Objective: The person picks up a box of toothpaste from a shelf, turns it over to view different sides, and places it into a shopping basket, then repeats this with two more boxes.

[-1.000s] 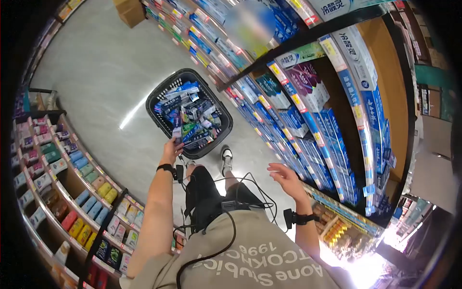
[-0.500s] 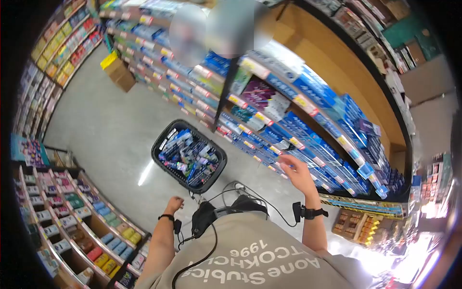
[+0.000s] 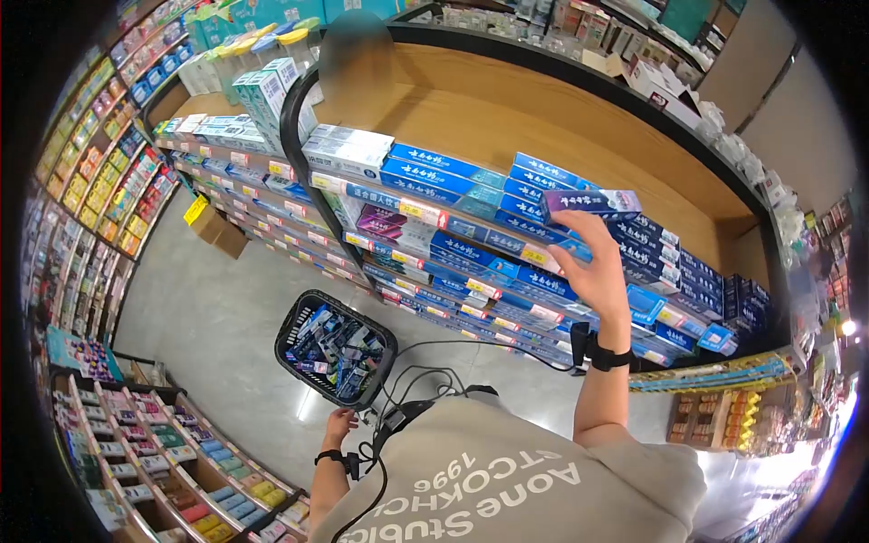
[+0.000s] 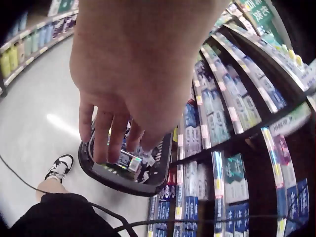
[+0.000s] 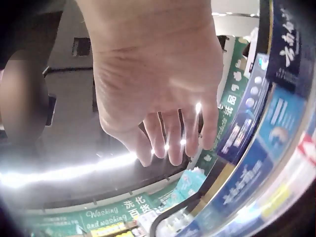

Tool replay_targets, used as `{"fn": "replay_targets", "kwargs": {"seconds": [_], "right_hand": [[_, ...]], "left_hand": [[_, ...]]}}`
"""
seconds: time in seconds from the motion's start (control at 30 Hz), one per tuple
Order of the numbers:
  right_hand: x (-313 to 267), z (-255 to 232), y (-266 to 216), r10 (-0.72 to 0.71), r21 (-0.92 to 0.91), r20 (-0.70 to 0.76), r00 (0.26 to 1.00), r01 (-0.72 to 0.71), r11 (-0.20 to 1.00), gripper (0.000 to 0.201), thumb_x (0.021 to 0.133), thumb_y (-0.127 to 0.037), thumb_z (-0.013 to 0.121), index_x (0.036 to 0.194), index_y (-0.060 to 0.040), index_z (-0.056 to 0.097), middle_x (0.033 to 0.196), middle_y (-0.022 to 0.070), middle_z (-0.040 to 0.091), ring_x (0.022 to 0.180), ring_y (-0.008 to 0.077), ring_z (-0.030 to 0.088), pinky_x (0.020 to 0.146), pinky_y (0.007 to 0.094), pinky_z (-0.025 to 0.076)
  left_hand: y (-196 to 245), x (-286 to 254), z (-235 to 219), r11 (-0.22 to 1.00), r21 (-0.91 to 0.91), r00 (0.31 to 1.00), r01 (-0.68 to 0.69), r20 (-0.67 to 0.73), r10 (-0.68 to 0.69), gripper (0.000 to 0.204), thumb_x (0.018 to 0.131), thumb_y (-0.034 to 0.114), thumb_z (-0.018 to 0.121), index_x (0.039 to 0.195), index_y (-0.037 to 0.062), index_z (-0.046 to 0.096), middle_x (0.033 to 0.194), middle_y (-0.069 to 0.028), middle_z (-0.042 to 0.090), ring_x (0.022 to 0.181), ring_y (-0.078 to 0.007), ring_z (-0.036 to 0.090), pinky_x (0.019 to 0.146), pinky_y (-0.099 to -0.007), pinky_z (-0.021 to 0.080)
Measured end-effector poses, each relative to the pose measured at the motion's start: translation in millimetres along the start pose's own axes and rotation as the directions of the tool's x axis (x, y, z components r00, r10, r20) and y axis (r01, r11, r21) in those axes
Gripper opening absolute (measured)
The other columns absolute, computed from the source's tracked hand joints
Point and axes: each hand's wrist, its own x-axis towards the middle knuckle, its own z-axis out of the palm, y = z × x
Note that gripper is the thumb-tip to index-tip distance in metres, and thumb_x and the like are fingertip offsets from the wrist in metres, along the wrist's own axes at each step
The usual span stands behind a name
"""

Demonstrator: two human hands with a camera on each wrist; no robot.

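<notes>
At the upper shelf, my right hand [image 3: 595, 267] reaches out with fingers apart, its fingertips right at a purple toothpaste box [image 3: 593, 202] lying on top of stacked blue toothpaste boxes [image 3: 529, 195]. In the right wrist view, the fingers of that hand [image 5: 158, 84] are extended and nothing shows in them. My left hand [image 3: 339, 423] hangs low by my side with relaxed fingers and holds nothing. A black shopping basket [image 3: 385, 369] stands on the floor, full of small toothpaste boxes [image 3: 335, 348]; the left hand overlaps it in the left wrist view.
Shelves with price tags [image 3: 421, 213] run along the right side of the aisle. Opposite, another shelf [image 3: 181, 471] holds bottles and packs. A cardboard box [image 3: 220, 233] sits on the floor further up. Cables [image 3: 434, 371] loop in front of my waist.
My left hand has let go of a box over the basket and drawn back. The right hand has risen and reached to the purple box, while the view has turned toward the shelf.
</notes>
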Motion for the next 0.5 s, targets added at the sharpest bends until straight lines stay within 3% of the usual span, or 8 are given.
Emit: {"fn": "replay_targets", "kwargs": {"seconds": [0.07,0.17,0.33,0.4,0.5], "right_hand": [[7.3,-1.0,17.4,-0.081,-0.210,-0.031,0.996,0.073,0.975,0.044,0.079,-0.004,0.077,0.123,-0.0044,0.069,0.129,0.0120,0.067,0.127,0.0334,0.058,0.110,0.0436,0.044],[12.6,-0.4,33.4,-0.067,-0.267,-0.007,0.998,0.063,0.962,0.050,0.080,-0.003,0.073,0.129,-0.0077,0.065,0.143,0.0110,0.059,0.139,0.0351,0.047,0.117,0.0461,0.037],[27.8,1.0,37.9,-0.106,-0.373,-0.006,0.994,0.096,0.923,0.052,0.082,-0.003,0.069,0.133,-0.0102,0.063,0.147,0.0107,0.056,0.143,0.0354,0.042,0.121,0.0513,0.029],[35.1,0.3,49.9,-0.044,-0.440,0.011,0.999,0.045,0.897,0.055,0.084,-0.012,0.072,0.138,-0.0109,0.060,0.150,0.0121,0.054,0.144,0.0353,0.041,0.122,0.0526,0.026],[45.4,-1.3,62.4,0.113,-0.560,0.036,0.993,-0.073,0.825,0.064,0.084,-0.023,0.078,0.143,-0.0111,0.056,0.152,0.0128,0.052,0.146,0.0336,0.041,0.122,0.0540,0.025]], "left_hand": [[13.3,-11.9,16.0,0.995,-0.045,0.996,-0.090,-0.020,0.089,0.034,0.098,0.023,0.064,0.121,-0.0028,0.065,0.094,-0.0178,0.074,0.073,-0.0249,0.073,0.063,-0.0362,0.055],[15.1,-30.5,26.4,0.990,-0.091,0.991,-0.110,-0.092,0.102,0.033,0.098,0.018,0.065,0.120,-0.0056,0.065,0.094,-0.0202,0.074,0.073,-0.0256,0.072,0.065,-0.0357,0.057],[-33.7,-60.7,31.4,0.994,-0.105,0.989,0.030,-0.140,-0.045,0.037,0.098,0.026,0.061,0.124,-0.0002,0.065,0.096,-0.0160,0.076,0.078,-0.0253,0.075,0.065,-0.0358,0.054],[-52.8,-73.7,36.8,0.989,-0.107,0.984,0.099,-0.136,-0.113,0.037,0.099,0.030,0.059,0.126,0.0056,0.064,0.103,-0.0140,0.077,0.084,-0.0250,0.076,0.071,-0.0395,0.054],[-82.2,-93.9,52.3,0.979,-0.179,0.972,0.095,-0.198,-0.130,0.039,0.098,0.032,0.059,0.123,0.0028,0.066,0.098,-0.0137,0.077,0.080,-0.0251,0.075,0.067,-0.0366,0.054]]}}
